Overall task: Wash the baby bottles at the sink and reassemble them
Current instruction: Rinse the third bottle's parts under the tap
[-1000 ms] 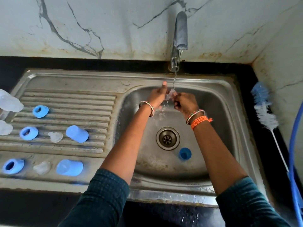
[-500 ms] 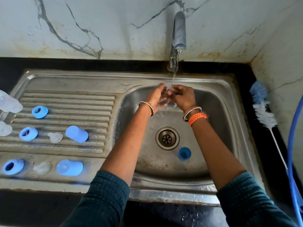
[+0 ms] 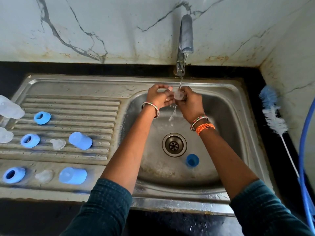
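I am holding a clear teat point(image 3: 179, 95) under the tap point(image 3: 185, 34), right where its thin stream is landing. My right hand point(image 3: 189, 103) is curling round the teat from the right of the stream, and my left hand point(image 3: 159, 97) is touching it with curled fingers from the left. A blue cap point(image 3: 192, 160) is lying below the tap, near the drain point(image 3: 174, 144).

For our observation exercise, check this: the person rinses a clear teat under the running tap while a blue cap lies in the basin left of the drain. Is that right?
Not quite. The head view shows the blue cap in the basin to the right of the drain, not the left. The rest holds: both hands work a clear teat under the running tap.
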### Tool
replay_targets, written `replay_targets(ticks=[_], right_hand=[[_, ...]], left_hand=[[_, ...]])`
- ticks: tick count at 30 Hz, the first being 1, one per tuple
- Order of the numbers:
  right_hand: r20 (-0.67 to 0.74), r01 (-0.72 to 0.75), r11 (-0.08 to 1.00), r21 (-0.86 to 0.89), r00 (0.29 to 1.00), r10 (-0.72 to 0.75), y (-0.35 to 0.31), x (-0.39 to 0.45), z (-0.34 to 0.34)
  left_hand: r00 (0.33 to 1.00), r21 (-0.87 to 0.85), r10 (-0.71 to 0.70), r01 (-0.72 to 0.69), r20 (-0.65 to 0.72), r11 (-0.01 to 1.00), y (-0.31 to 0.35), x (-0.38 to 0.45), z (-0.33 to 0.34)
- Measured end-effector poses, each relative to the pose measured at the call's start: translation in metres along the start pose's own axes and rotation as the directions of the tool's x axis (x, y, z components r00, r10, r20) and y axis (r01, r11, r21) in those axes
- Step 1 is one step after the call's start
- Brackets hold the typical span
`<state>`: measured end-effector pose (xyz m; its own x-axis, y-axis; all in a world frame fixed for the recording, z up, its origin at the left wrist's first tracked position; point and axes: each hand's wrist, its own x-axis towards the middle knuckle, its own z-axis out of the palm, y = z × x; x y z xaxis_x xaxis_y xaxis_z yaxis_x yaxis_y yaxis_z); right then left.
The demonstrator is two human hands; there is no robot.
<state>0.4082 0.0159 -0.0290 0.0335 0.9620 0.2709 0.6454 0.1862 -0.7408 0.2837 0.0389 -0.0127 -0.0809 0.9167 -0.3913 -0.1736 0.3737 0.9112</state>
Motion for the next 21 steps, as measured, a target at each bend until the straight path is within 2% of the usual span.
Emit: replay_targets(ticks=[1, 3, 6, 10, 11, 13, 14, 15, 17, 18, 21], right_hand=[[-0.053, 0.004, 1.0, 0.017, 0.999, -0.003, 0.0, -0.001, 0.001], [-0.072, -0.042, 0.999, 0.034, 0.996, 0.044, 0.002, -0.003, 0.008], [0.084, -0.177, 0.983, -0.038, 0.98, 0.18, 0.012, -0.008, 0.021], [-0.094, -0.078, 0.997, 0.026, 0.992, 0.08, 0.004, -0.006, 0.029], [-0.062, -0.093, 0.996, 0.011, 0.994, 0.094, 0.004, -0.005, 0.032], [0.124, -0.175, 0.973, -0.148, 0.973, 0.194, 0.01, -0.01, 0.04], [0.163, -0.177, 0.967, -0.181, 0.965, 0.207, 0.013, -0.013, 0.041], [0.129, -0.164, 0.975, -0.15, 0.974, 0.184, 0.012, -0.011, 0.042], [-0.032, -0.12, 0.993, -0.002, 0.992, 0.12, 0.005, -0.008, 0.04], [-0.037, -0.134, 0.991, 0.015, 0.99, 0.135, 0.003, -0.006, 0.04], [0.167, -0.311, 0.945, -0.107, 0.931, 0.325, 0.007, -0.011, 0.04]], left_hand=[[0.999, -0.056, -0.03, 0.028, -0.035, 0.998, 0.002, 0.001, -0.002], [0.992, -0.032, -0.059, 0.056, -0.115, 0.998, 0.0, 0.007, -0.007], [0.986, 0.124, -0.12, 0.134, -0.112, 0.983, -0.011, 0.011, -0.013], [0.978, 0.171, -0.147, 0.172, -0.15, 0.97, -0.022, 0.011, -0.021], [0.976, 0.17, -0.155, 0.181, -0.154, 0.969, -0.023, 0.01, -0.021], [0.976, 0.19, -0.171, 0.194, -0.132, 0.962, -0.029, 0.008, -0.019], [0.977, 0.198, -0.183, 0.201, -0.109, 0.959, -0.032, 0.006, -0.017], [0.977, 0.196, -0.194, 0.208, -0.088, 0.958, -0.032, 0.005, -0.016], [0.974, 0.158, -0.209, 0.22, -0.082, 0.963, -0.033, 0.004, -0.016], [0.973, 0.144, -0.212, 0.224, -0.094, 0.964, -0.034, 0.005, -0.016], [0.968, 0.122, -0.225, 0.238, -0.109, 0.964, -0.036, 0.003, -0.012]])
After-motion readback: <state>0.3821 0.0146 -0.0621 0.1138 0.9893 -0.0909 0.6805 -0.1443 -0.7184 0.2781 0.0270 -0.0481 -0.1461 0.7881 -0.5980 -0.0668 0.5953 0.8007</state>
